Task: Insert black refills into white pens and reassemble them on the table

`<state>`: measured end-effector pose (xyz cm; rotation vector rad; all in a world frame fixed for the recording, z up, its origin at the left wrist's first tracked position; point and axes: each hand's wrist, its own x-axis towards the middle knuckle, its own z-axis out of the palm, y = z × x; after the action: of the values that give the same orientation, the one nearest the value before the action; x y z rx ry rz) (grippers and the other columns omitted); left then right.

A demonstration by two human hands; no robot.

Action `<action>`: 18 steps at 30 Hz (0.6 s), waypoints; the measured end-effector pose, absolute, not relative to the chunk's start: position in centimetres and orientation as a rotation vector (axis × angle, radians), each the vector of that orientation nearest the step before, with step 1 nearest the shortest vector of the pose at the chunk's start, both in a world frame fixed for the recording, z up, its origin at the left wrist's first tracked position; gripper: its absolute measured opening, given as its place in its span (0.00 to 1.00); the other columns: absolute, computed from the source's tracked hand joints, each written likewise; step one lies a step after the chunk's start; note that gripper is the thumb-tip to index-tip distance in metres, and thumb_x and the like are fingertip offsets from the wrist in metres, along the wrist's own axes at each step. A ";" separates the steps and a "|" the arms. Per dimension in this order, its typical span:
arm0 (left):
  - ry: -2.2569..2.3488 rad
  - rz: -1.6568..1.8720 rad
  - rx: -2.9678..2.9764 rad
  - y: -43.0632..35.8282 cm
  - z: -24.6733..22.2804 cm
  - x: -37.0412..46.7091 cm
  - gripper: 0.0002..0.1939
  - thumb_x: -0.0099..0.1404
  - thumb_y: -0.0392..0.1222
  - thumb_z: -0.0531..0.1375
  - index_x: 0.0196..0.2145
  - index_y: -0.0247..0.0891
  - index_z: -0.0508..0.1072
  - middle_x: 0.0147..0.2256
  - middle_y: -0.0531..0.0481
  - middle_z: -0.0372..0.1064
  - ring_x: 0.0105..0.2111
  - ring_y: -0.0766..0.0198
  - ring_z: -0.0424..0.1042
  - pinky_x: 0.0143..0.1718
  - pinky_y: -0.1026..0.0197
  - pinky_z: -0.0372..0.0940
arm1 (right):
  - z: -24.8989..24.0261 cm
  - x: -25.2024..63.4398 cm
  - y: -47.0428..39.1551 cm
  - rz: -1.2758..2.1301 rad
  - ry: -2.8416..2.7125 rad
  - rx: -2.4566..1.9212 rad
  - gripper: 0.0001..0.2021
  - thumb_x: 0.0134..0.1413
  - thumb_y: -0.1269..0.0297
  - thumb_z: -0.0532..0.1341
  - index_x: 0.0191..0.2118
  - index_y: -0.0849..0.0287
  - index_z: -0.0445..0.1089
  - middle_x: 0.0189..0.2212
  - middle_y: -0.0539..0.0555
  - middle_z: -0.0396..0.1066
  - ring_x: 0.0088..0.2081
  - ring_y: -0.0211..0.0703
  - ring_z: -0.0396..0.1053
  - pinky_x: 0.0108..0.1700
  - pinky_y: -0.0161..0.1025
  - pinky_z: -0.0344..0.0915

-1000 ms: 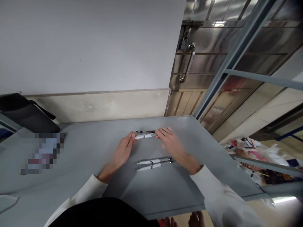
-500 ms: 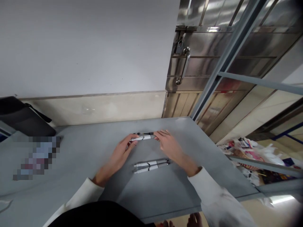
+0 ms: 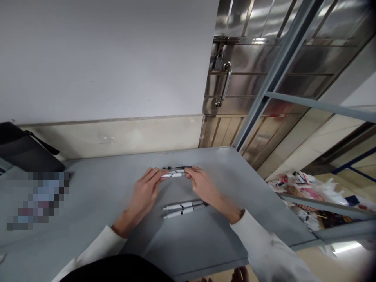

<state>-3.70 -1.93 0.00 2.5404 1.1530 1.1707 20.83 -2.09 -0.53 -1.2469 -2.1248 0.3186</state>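
Note:
A white pen (image 3: 174, 175) with a dark mark is stretched level between my two hands. My left hand (image 3: 148, 186) has its fingers closed round the pen's left end. Closed on the right end is my right hand (image 3: 203, 185), and its fingers cover that tip. A second white strip shows close behind the pen; I cannot tell whether it is held too. Just beyond my fingers lies a thin dark item (image 3: 185, 167), partly hidden. Nearer to me, two white pens (image 3: 180, 209) with dark marks and grey ends lie side by side on the grey table (image 3: 188, 243).
A black bag (image 3: 29, 150) with a strap stands at the left by the wall. In front of it lies a blurred-out item (image 3: 41, 201). A metal post (image 3: 258, 102) rises at the table's far right corner. Cluttered shelves (image 3: 311, 192) stand to the right.
My left fingers have shifted their grip on the pen, and my right hand has moved slightly left. The pair of pens on the table stays in place while the view shifts a little.

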 end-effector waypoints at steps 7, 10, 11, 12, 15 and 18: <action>1.234 1.110 2.153 -2.0 0.2 -3.2 0.17 0.80 0.48 0.52 0.47 0.40 0.79 0.39 0.48 0.78 0.38 0.57 0.74 0.41 0.58 0.67 | 0.0 21.2 -1.8 0.171 -2.178 -1.248 0.16 0.65 0.83 0.51 0.38 0.55 0.68 0.36 0.55 0.74 0.44 0.51 0.71 0.46 0.46 0.66; 1.196 1.111 1.977 -1.7 0.2 -3.2 0.17 0.78 0.51 0.55 0.51 0.42 0.80 0.44 0.47 0.80 0.39 0.58 0.75 0.40 0.59 0.68 | 0.4 21.4 -1.9 0.327 -2.109 -1.203 0.06 0.73 0.69 0.56 0.46 0.54 0.70 0.42 0.56 0.75 0.47 0.51 0.72 0.47 0.46 0.68; 1.185 1.113 1.930 -1.6 0.1 -3.2 0.17 0.77 0.51 0.56 0.52 0.43 0.80 0.47 0.47 0.80 0.40 0.57 0.76 0.40 0.59 0.69 | 0.5 21.4 -1.9 0.378 -2.079 -1.193 0.05 0.73 0.65 0.58 0.48 0.53 0.70 0.44 0.56 0.76 0.47 0.50 0.72 0.49 0.46 0.68; 1.175 1.117 1.892 -1.6 0.0 -3.2 0.17 0.76 0.51 0.57 0.52 0.44 0.80 0.49 0.47 0.80 0.41 0.57 0.76 0.40 0.59 0.70 | 0.6 21.4 -2.0 0.427 -2.052 -1.186 0.05 0.73 0.62 0.59 0.49 0.53 0.71 0.45 0.55 0.76 0.47 0.50 0.73 0.50 0.46 0.68; 1.145 1.120 1.840 -1.5 -0.2 -3.3 0.15 0.74 0.50 0.60 0.52 0.45 0.81 0.51 0.47 0.80 0.44 0.56 0.77 0.41 0.59 0.71 | 0.7 21.4 -2.0 0.543 -1.986 -1.172 0.08 0.74 0.60 0.58 0.46 0.52 0.73 0.41 0.53 0.78 0.44 0.48 0.75 0.50 0.46 0.69; 1.149 1.118 1.837 -1.4 -0.4 -3.4 0.15 0.73 0.49 0.61 0.51 0.45 0.82 0.52 0.47 0.80 0.41 0.57 0.77 0.43 0.58 0.72 | 0.8 21.4 -2.0 0.578 -1.934 -1.126 0.06 0.72 0.62 0.59 0.45 0.52 0.74 0.42 0.53 0.78 0.46 0.47 0.75 0.51 0.45 0.69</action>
<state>-3.38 -1.40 -0.38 1.8365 1.1493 1.1184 21.40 -2.01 0.76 -1.1264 -1.9337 0.5777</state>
